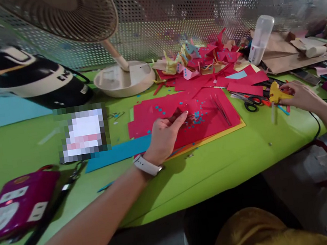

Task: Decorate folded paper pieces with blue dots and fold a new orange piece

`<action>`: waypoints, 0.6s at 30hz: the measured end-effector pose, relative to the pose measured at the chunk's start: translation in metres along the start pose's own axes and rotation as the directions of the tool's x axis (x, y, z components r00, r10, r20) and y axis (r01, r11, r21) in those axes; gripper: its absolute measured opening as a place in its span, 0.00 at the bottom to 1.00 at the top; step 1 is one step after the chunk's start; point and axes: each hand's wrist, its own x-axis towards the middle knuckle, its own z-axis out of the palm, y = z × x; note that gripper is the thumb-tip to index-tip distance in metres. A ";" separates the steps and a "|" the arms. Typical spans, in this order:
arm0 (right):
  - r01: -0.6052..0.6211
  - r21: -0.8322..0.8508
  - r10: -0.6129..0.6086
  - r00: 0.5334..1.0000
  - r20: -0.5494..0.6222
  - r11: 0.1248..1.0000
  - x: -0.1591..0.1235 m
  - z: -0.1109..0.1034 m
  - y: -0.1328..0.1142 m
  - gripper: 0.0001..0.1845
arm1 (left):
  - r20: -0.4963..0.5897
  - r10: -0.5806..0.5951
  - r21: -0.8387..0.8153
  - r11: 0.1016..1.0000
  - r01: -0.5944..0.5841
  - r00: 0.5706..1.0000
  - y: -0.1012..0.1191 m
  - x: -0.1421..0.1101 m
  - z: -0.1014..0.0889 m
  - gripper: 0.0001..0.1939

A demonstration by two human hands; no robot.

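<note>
My left hand (165, 134), a white watch band on its wrist, is closed in a pinch over red paper sheets (150, 116). Between its thumb and fingers is a small dark red folded paper piece (176, 114), partly covered by the hand. Small blue paper bits (197, 115) lie scattered just right of the fingertips. Tweezers (221, 109) rest on the right part of the red sheets. On the far right, my right hand (302, 95) is wrapped round a yellow glue gun (276, 92), its nozzle end turned left.
Black-handled scissors (253, 103) lie left of the glue gun. Behind the sheets is a pile of folded paper cranes (197, 58) beside a clear bottle (262, 40). A fan (124, 79), a black flask (43, 81), a blue strip (119, 153) and a purple power strip (21, 201) occupy the left side.
</note>
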 end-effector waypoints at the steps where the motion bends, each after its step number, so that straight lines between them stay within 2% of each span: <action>1: 0.018 -0.006 -0.018 1.000 0.014 1.000 -0.001 -0.001 0.006 0.27 | 0.004 0.000 0.001 1.000 0.000 1.000 0.000 0.000 0.000 0.11; 4: 0.129 -0.077 -0.122 0.988 0.092 0.989 -0.003 -0.006 0.022 0.25 | 0.004 0.007 -0.034 0.999 -0.007 1.000 -0.001 0.000 0.001 0.13; 5: 0.170 -0.132 -0.160 0.983 0.085 0.977 -0.004 -0.008 0.023 0.24 | 0.000 0.006 -0.055 0.998 -0.006 1.000 -0.001 0.001 0.002 0.13; 7: 0.244 -0.261 -0.257 0.966 -0.019 0.934 -0.003 -0.011 0.015 0.18 | -0.015 0.006 -0.106 0.994 -0.008 1.000 -0.002 0.002 0.003 0.14; 8: 0.278 -0.314 -0.323 0.941 -0.104 0.908 -0.003 -0.010 0.004 0.15 | -0.023 0.010 -0.136 0.991 -0.013 1.000 -0.003 0.003 0.003 0.15; 10: 0.423 -0.354 -0.512 0.833 -0.211 0.834 -0.002 -0.005 -0.029 0.12 | -0.043 0.025 -0.193 0.981 -0.033 0.999 -0.004 0.004 0.003 0.15; 11: 0.528 -0.366 -0.619 0.761 -0.196 0.766 -0.002 0.001 -0.049 0.13 | -0.058 0.032 -0.210 0.977 -0.043 0.998 -0.005 0.005 0.003 0.15; 13: 0.695 -0.439 -0.793 0.605 -0.072 0.570 -0.001 0.017 -0.090 0.17 | -0.086 0.032 -0.223 0.974 -0.050 0.996 -0.005 0.006 0.002 0.14; 15: 0.826 -0.471 -0.920 0.386 0.070 0.310 0.001 0.034 -0.123 0.21 | -0.101 0.025 -0.229 0.972 -0.047 0.995 -0.005 0.006 0.001 0.14; 16: 0.859 -0.468 -0.942 0.304 0.141 0.207 0.003 0.042 -0.134 0.22 | -0.102 0.021 -0.235 0.971 -0.045 0.995 -0.004 0.006 0.001 0.14; 17: 0.878 -0.459 -0.950 0.248 0.188 0.138 0.005 0.049 -0.141 0.21 | -0.100 0.018 -0.242 0.969 -0.042 0.995 -0.004 0.006 0.001 0.14; 18: 0.894 -0.437 -0.952 0.215 0.219 0.101 0.007 0.054 -0.145 0.20 | -0.099 0.016 -0.247 0.968 -0.040 0.995 -0.003 0.006 0.001 0.14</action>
